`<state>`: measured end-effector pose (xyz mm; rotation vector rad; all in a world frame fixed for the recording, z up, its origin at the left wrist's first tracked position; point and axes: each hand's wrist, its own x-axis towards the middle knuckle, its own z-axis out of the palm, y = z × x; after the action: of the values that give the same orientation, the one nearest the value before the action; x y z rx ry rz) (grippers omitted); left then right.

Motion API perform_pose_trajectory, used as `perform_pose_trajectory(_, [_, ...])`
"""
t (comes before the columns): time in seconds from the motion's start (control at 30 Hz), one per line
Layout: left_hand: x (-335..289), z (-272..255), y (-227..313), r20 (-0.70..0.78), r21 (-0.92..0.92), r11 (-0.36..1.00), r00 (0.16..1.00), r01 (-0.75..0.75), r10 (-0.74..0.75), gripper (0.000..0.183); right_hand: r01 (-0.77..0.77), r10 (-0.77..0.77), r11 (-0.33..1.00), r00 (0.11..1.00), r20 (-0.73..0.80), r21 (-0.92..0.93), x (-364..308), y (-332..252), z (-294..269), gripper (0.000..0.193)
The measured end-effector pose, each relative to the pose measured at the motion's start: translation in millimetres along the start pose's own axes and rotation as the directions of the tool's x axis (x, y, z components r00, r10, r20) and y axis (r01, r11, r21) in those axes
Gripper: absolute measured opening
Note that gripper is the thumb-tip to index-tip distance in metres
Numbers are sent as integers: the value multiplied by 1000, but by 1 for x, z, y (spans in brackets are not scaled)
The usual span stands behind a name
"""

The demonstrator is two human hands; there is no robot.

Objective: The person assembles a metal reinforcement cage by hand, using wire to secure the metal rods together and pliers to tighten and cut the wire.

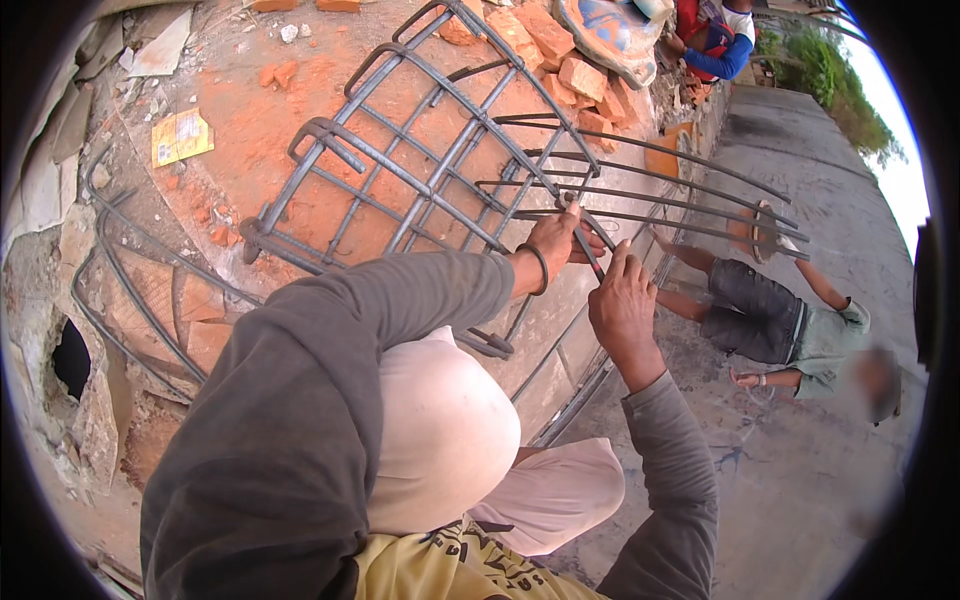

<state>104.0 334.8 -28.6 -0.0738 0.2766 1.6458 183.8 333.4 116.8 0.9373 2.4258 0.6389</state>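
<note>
A cage of grey steel rebar (428, 188) stands in front of me, its crossed bars and bent stirrups forming a grid. My left hand (553, 243) is closed at the cage's right corner, thumb up against a bar joint. What its fingers pinch is hidden. My right hand (627, 305) is closed around the lower end of a slim dark tool (590, 252), which looks like pincers with a reddish mark on the handle. The tool's upper end meets the joint beside my left thumb. Several long straight bars (690, 215) run off to the right from the cage.
Broken red bricks (590, 90) lie beyond the cage, beside a patterned sack (612, 35). Loose bent rebar (140, 290) rests at the left near a yellow packet (182, 137). A person in shorts (755, 310) touches the bars' far ends; another person (722, 45) is at the top right.
</note>
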Motion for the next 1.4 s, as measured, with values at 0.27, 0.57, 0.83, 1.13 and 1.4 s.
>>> perform_pose_trajectory(0.27, [-7,8,5,-136,219,975,991,44,-14,43,-1,-14,954,999,47,300,20,32,41,21])
perform_pose_trajectory(0.57, [-4,7,0,-167,289,957,986,33,16,42,82,-72,892,997,-40,445,21,42,75,17])
perform_pose_trajectory(0.83, [-2,0,-1,-142,310,944,987,112,-70,50,-827,-490,-227,553,674,514,23,27,3,11])
perform_pose_trajectory(1.13, [-14,4,9,-47,187,967,985,173,-167,45,-755,-416,116,554,722,646,41,50,-21,30])
perform_pose_trajectory(1.4, [-19,16,13,-41,152,974,986,168,-163,46,233,-234,967,972,7,-104,2,30,-26,69])
